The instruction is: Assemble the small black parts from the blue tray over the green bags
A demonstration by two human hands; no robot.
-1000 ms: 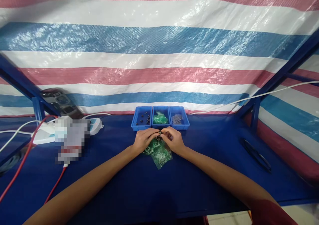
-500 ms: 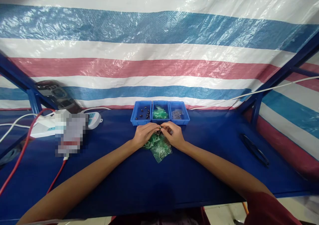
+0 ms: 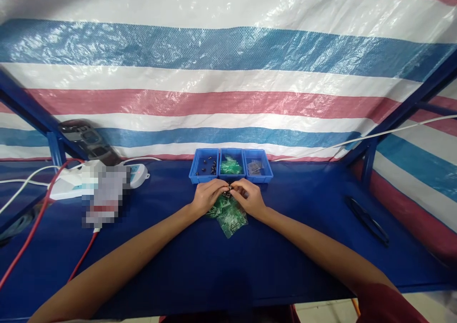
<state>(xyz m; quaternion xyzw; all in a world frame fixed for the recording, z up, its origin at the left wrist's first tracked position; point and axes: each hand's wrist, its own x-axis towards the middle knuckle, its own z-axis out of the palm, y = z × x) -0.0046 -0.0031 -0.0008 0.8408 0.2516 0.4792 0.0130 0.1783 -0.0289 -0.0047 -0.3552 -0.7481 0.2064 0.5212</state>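
Note:
My left hand (image 3: 207, 196) and my right hand (image 3: 250, 197) meet at the fingertips just in front of the blue bins. Between them both pinch a small dark part (image 3: 229, 187), too tiny to make out in detail. Green packets (image 3: 232, 219) in clear plastic lie on the table beneath and in front of my fingers. The left blue bin (image 3: 193, 176) holds several small dark pieces, the middle blue bin (image 3: 232, 176) has green packets, and the right blue bin (image 3: 263, 177) contains clear packets.
On the left of the blue table (image 3: 228, 266) are a white power strip (image 3: 66, 189), a blurred-out object (image 3: 107, 196), red and white cables, and a dark packaged item (image 3: 85, 137). Glasses (image 3: 367, 220) lie at the right. A striped sheet (image 3: 228, 104) hangs behind.
The whole view has shifted slightly, with everything a little lower in the picture. My hands stay together at nearly the same spot over the green packets.

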